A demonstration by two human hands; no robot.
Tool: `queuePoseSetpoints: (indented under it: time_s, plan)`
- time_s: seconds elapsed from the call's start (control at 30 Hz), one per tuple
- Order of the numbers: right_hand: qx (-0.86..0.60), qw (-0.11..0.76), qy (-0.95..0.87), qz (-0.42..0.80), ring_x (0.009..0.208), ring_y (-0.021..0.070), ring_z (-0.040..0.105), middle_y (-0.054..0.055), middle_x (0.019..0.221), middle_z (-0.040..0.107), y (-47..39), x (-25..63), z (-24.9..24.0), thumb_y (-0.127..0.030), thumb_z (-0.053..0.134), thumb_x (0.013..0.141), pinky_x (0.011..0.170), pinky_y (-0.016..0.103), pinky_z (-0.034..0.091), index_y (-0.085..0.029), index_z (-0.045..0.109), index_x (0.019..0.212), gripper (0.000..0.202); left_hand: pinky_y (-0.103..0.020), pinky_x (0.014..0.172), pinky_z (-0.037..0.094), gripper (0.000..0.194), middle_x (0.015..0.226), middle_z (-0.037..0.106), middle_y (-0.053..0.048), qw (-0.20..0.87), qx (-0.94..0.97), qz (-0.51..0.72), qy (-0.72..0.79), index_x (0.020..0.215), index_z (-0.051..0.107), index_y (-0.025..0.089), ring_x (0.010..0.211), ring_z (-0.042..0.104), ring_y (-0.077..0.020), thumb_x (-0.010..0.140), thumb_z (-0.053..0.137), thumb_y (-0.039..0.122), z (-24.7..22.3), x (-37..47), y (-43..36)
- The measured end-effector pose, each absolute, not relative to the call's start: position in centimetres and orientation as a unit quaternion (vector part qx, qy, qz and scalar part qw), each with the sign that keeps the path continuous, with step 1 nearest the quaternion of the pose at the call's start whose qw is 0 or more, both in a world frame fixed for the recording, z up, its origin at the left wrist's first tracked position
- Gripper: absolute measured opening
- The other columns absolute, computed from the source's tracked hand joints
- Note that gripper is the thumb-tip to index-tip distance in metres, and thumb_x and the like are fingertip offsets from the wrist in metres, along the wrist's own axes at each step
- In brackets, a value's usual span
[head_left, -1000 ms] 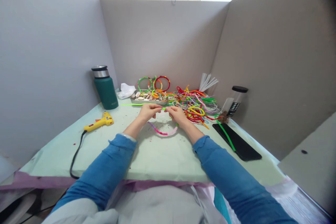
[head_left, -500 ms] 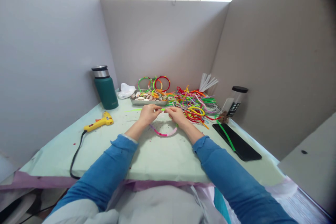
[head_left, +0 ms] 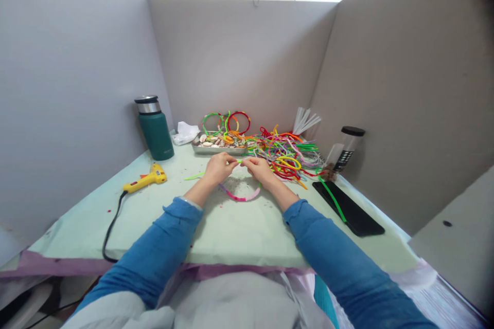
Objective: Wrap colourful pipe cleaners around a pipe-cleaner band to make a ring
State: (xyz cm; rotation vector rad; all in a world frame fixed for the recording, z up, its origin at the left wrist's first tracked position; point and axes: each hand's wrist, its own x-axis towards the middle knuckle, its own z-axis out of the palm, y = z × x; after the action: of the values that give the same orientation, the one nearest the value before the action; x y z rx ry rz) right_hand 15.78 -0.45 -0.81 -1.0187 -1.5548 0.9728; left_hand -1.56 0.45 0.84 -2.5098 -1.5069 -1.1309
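Observation:
A ring wrapped in coloured pipe cleaner (head_left: 241, 199), pink, red and purple along its near edge, hangs between my hands above the table. My left hand (head_left: 219, 168) pinches a green pipe cleaner (head_left: 194, 176) at the ring's far side, and the loose end sticks out to the left. My right hand (head_left: 258, 169) is closed on the ring close beside it, the fingertips of both hands almost touching. The fingers cover most of the ring's far part.
A yellow glue gun (head_left: 148, 179) and a green bottle (head_left: 156, 131) stand left. Behind my hands are a metal tray (head_left: 219, 151) of wooden pieces and piled pipe cleaners (head_left: 285, 154). A black phone-like slab (head_left: 357, 213) and a clear bottle (head_left: 349, 146) are right.
The loose green end left of my left hand has swung down and nearer. Both hands keep nearly the same place and grip.

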Motion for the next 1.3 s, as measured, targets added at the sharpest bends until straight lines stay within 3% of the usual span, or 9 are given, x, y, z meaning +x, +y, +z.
queuePoseSetpoints:
  time_s: [0.3,0.53,0.67,1.03,1.1,1.2,1.3]
  plan:
    - [-0.424,0.493,-0.648,0.396,0.044,0.0075,0.028,-0.007,0.043,0.032,-0.43,15.80,-0.89,-0.045,0.057,0.073,0.044,0.023,0.021,-0.012,0.067,0.075,0.034,-0.026,0.066,0.039,0.025,0.078,0.070,-0.006,-0.074,-0.791,-0.342,-0.501,0.082,0.075,0.016,0.070,0.057,-0.0162,0.078,0.057,0.033,1.39,-1.31,0.05]
    - [-0.427,0.486,-0.652,0.394,0.044,0.0074,0.028,-0.007,0.043,0.032,-0.70,15.80,-0.74,-0.045,0.056,0.072,0.044,0.023,0.021,-0.012,0.067,0.075,0.034,-0.023,0.045,0.033,0.030,0.062,0.062,-0.001,-0.270,-0.736,-0.341,-0.519,0.082,0.071,0.010,0.042,0.042,-0.0073,0.075,0.059,0.037,1.80,-1.25,-0.41]
    - [-0.427,0.482,-0.659,0.389,0.044,0.0073,0.028,-0.006,0.044,0.034,-0.68,15.83,-0.78,-0.044,0.056,0.073,0.044,0.023,0.021,-0.012,0.067,0.075,0.034,-0.022,0.042,0.030,0.035,0.057,0.056,0.001,-0.352,-0.717,-0.345,-0.494,0.077,0.067,0.010,0.038,0.039,-0.0056,0.071,0.063,0.043,1.70,-1.38,-0.32]
    - [-0.427,0.482,-0.659,0.388,0.045,0.0079,0.028,-0.006,0.044,0.033,-0.76,15.84,-0.69,-0.045,0.056,0.072,0.045,0.023,0.022,-0.013,0.067,0.074,0.035,-0.021,0.044,0.030,0.044,0.039,0.044,0.005,-0.355,-0.708,-0.339,-0.508,0.084,0.071,0.010,0.036,0.037,-0.0067,0.068,0.066,0.051,1.56,-1.73,0.00]
    - [-0.428,0.482,-0.660,0.386,0.045,0.0079,0.029,-0.006,0.044,0.033,-0.73,15.86,-0.71,-0.045,0.056,0.073,0.045,0.023,0.022,-0.012,0.067,0.074,0.034,-0.021,0.044,0.031,0.044,0.041,0.048,0.004,-0.348,-0.711,-0.337,-0.510,0.084,0.071,0.010,0.036,0.037,-0.0061,0.069,0.066,0.051,1.61,-1.71,-0.07]
    - [-0.427,0.485,-0.659,0.384,0.045,0.0079,0.029,-0.007,0.044,0.033,-0.71,15.86,-0.76,-0.044,0.056,0.073,0.045,0.023,0.022,-0.012,0.067,0.075,0.034,-0.022,0.042,0.032,0.044,0.061,0.063,-0.001,-0.349,-0.714,-0.338,-0.503,0.083,0.072,0.011,0.036,0.037,-0.0043,0.069,0.065,0.052,1.70,-1.66,-0.21]
    - [-0.427,0.487,-0.659,0.383,0.045,0.0078,0.029,-0.007,0.044,0.033,-0.74,15.86,-0.75,-0.044,0.056,0.073,0.044,0.023,0.022,-0.012,0.067,0.075,0.033,-0.021,0.040,0.031,0.044,0.075,0.068,-0.005,-0.361,-0.714,-0.339,-0.495,0.084,0.071,0.011,0.037,0.038,-0.0037,0.070,0.064,0.052,1.75,-1.63,-0.31]
